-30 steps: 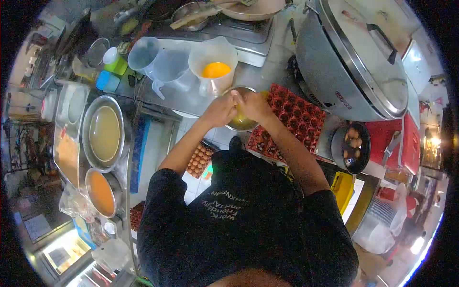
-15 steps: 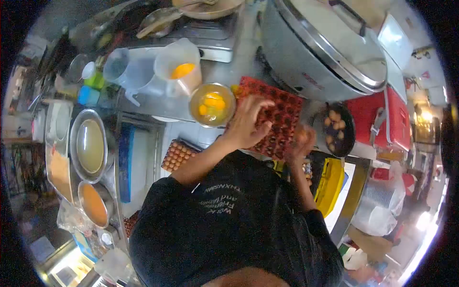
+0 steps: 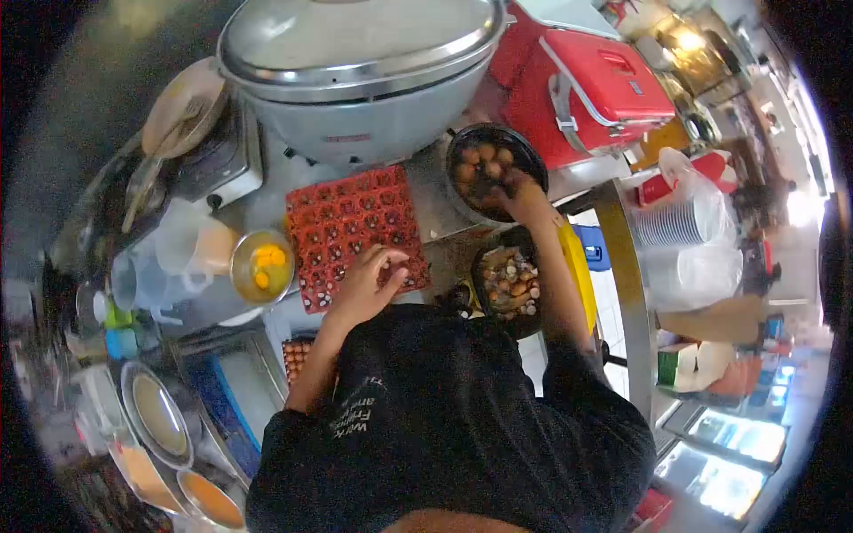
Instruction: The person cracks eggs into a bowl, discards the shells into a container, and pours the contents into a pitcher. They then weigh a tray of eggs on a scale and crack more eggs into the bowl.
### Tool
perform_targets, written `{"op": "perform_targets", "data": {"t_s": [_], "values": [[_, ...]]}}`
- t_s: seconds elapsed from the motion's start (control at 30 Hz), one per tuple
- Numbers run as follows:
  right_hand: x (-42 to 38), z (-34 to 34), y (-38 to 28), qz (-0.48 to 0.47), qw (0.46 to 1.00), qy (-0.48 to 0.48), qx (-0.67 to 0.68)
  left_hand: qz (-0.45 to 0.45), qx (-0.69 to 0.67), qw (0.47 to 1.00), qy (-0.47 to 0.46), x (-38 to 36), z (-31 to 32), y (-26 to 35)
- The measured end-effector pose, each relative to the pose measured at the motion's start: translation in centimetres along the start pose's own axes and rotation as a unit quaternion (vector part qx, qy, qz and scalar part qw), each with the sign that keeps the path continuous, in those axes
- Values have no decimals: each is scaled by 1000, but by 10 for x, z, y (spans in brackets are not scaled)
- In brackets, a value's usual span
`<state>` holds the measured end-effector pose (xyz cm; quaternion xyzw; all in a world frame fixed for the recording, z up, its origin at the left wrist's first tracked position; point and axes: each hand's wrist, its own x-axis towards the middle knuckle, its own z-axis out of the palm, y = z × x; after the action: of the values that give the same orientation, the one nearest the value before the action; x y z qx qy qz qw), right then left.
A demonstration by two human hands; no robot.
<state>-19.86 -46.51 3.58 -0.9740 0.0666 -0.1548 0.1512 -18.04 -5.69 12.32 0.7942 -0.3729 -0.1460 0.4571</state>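
Note:
My left hand (image 3: 366,286) is over the near edge of a red egg tray (image 3: 351,222), fingers loosely curled and apart, holding nothing. My right hand (image 3: 524,200) reaches into a black bowl (image 3: 456,200) of brown eggs (image 3: 484,160); its fingertips are among the eggs, and whether they grip one is hidden. A metal bowl (image 3: 240,277) with cracked eggs and bright yolks (image 3: 269,258) stands left of the tray. Below the black bowl is a dark container with eggshells (image 3: 511,284).
A big rice cooker (image 3: 355,115) stands behind the tray, a red cooler (image 3: 604,80) to its right. At left are plastic jugs (image 3: 182,235) and a stove (image 3: 227,173) with a pan (image 3: 182,111). A yellow object (image 3: 577,275) lies beside my right forearm.
The view has turned to the right. My right hand has gone from beside the tray into the black bowl. My left hand now rests lower over the tray.

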Motion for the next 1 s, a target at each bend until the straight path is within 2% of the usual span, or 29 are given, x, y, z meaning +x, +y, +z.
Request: {"op": "perform_targets", "data": {"t_s": [0.07, 0.1, 0.17, 0.27, 0.43, 0.5, 0.57, 0.67, 0.77, 0.87, 0.97, 1.0], "values": [[23, 16, 0, -58, 981, -144, -113, -10, -48, 999, 4, 3, 10, 8], [33, 24, -2, -82, 970, -184, -137, -22, -64, 998, 14, 2, 12, 10], [39, 31, 0, -124, 956, -222, -145, 10, -23, 998, 51, -2, 21, 2], [47, 38, 7, -171, 952, -222, -123, -50, -47, 995, 68, -15, 27, -4], [45, 37, 21, -188, 965, -181, -38, -93, -21, 992, 88, -34, 30, -20], [42, 36, 29, -175, 971, -162, 16, -105, -50, 985, 126, -38, 38, -30], [41, 29, 26, -135, 977, -160, 45, -103, -38, 982, 153, -44, 37, -33], [47, -7, -8, -24, 980, -181, 72, -121, -69, 977, 159, -45, 39, -37], [50, -22, -27, -40, 999, -18, 22, -101, -58, 979, 169, -40, 28, -29], [51, -47, -48, -59, 993, -32, 93, -103, -66, 982, 146, -35, 26, -36], [41, -41, -68, -46, 988, 102, 108, -111, -88, 980, 143, -36, 20, -40], [37, -42, -80, -45, 984, 99, 142, -118, -104, 978, 138, -34, 19, -40]]}}
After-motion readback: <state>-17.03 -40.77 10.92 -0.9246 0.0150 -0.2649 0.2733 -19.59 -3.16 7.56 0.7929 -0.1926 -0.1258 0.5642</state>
